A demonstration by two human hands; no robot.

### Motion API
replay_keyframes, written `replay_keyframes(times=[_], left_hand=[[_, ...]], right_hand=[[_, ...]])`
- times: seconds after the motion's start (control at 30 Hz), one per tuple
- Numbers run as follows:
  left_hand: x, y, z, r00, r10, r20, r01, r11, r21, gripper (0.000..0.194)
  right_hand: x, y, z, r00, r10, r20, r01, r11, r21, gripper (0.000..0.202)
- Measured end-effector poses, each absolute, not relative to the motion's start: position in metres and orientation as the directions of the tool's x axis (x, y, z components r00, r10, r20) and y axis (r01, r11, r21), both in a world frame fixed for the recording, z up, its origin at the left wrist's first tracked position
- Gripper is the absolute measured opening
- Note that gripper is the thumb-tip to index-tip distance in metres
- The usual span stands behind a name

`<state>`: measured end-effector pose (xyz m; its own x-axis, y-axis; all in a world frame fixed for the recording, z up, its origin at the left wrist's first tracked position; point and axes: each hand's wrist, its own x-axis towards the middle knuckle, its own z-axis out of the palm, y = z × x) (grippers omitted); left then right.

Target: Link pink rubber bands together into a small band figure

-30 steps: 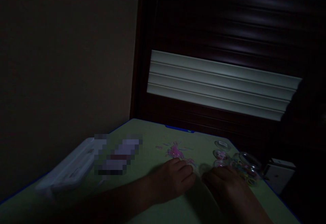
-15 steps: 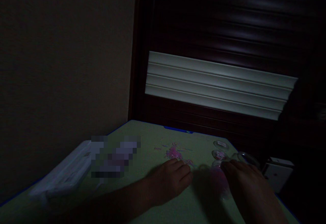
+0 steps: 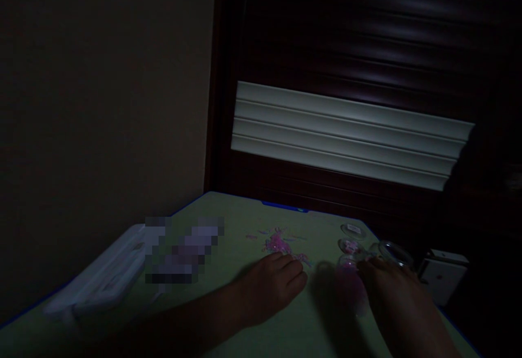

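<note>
Over the light green tabletop [image 3: 228,217], my left hand [image 3: 277,284] rests with its fingers curled and pressed together. Whatever they pinch, if anything, is hidden. Just beyond its knuckles lies a small heap of shiny pink pieces [image 3: 277,242], with thin pastel bits scattered round it. My right hand [image 3: 389,287] has bent fingers beside the upper right of a clear container with pink contents [image 3: 349,287]. Its thumb and fingertips are too dark to show whether it grips the container. A small clear round case with pink bits [image 3: 350,246] lies just beyond.
Farther back is a clear round lid with a white label [image 3: 353,230]. A clear round container [image 3: 395,253] stands behind my right hand. At left lie a white tray [image 3: 106,268] and a blurred-out item [image 3: 185,252]. A white box [image 3: 442,276] is past the right edge.
Both hands keep nearly the same place and pose. The whole view has shifted very slightly, and the clear round container behind my right hand shows a little more plainly.
</note>
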<state>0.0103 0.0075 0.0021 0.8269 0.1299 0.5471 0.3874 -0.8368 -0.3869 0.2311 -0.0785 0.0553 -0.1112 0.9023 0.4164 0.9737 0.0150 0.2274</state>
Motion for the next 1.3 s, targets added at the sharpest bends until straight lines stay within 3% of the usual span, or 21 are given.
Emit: replay_keyframes(times=[0.27,0.63,1.0,1.3], left_hand=[[0.011,0.006,0.003,0.828,0.141,0.544,0.396,-0.832,-0.387,0.009],[0.015,0.006,0.004,0.861,0.284,0.421,0.425,-0.857,-0.291,0.008],[0.032,-0.005,-0.007,0.746,0.483,0.459,0.480,-0.867,0.133,0.010],[0.046,0.000,-0.010,0.726,0.527,0.441,0.501,-0.845,0.186,0.004]], right_hand=[[0.225,-0.079,0.055,-0.091,0.914,0.396,0.976,0.003,0.218,0.043],[0.226,-0.080,0.055,-0.071,0.922,0.381,0.980,-0.007,0.199,0.042],[0.220,-0.077,0.059,-0.105,0.905,0.413,0.982,0.030,0.184,0.039],[0.217,-0.077,0.061,-0.090,0.921,0.380,0.983,0.022,0.180,0.041]])
